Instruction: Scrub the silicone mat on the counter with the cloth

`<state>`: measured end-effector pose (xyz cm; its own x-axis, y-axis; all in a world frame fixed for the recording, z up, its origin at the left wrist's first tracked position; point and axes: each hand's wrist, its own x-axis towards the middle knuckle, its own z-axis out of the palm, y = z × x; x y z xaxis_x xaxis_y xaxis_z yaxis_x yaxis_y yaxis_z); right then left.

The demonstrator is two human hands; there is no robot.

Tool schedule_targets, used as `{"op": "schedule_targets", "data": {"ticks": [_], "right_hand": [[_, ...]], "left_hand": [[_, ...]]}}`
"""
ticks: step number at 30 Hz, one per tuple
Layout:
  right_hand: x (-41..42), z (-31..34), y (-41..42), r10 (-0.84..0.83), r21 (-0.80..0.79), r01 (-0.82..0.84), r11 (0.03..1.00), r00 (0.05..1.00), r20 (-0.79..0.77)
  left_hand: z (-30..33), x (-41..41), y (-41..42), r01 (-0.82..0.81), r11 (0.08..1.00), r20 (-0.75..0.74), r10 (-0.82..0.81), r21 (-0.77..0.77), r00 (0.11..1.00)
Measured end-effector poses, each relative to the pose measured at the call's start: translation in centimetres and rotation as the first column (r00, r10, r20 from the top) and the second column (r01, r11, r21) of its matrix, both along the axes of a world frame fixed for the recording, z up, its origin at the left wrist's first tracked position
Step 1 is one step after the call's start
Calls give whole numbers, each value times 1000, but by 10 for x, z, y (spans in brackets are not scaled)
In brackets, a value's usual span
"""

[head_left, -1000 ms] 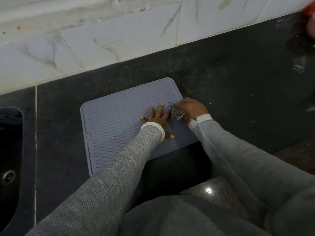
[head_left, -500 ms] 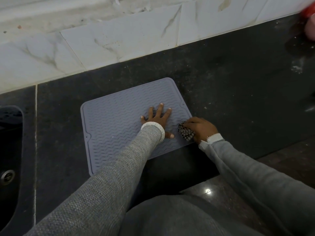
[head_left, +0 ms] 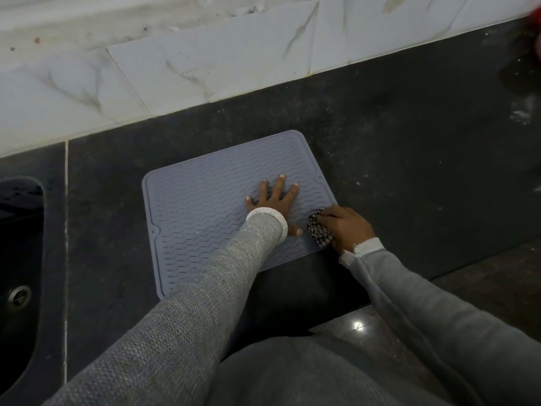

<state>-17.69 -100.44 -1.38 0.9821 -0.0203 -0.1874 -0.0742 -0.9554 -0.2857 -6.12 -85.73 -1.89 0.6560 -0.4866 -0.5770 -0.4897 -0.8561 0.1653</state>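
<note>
A grey silicone mat (head_left: pixel 205 212) with wavy ridges lies flat on the dark counter (head_left: pixel 409 148). My left hand (head_left: pixel 273 200) presses on the mat's right half with its fingers spread and straight. My right hand (head_left: pixel 345 227) grips a bunched black-and-white checked cloth (head_left: pixel 319 231) at the mat's near right corner, with the cloth touching the mat. Most of the cloth is hidden inside the fist.
A dark sink (head_left: pixel 17 259) with a drain is set into the counter at the left. A white marbled tile wall (head_left: pixel 175 63) runs along the back. Something red (head_left: pixel 535 22) shows at the top right edge. The counter's front edge runs just below the mat.
My right hand dragged the cloth from the mat's far right edge toward me to the near right corner. The left hand stayed pressed in place.
</note>
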Motion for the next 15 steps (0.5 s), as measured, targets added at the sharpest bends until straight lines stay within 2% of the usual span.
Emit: {"op": "schedule_targets", "data": {"ticks": [4,10,15], "right_hand": [[-14,-8,3,4,2,-5,1000,987,158],[-14,-9,4,11,-32,-6,999,984,177],[-13,-6,7,-51,33,47,998,991,126]], "left_hand": [[-2,1,1,0,1000,-1,0,-7,1000],[-1,-1,2,-1,1000,-14,1,-26,1000],[-4,-2,9,4,996,-3,-5,-92,1000]]}}
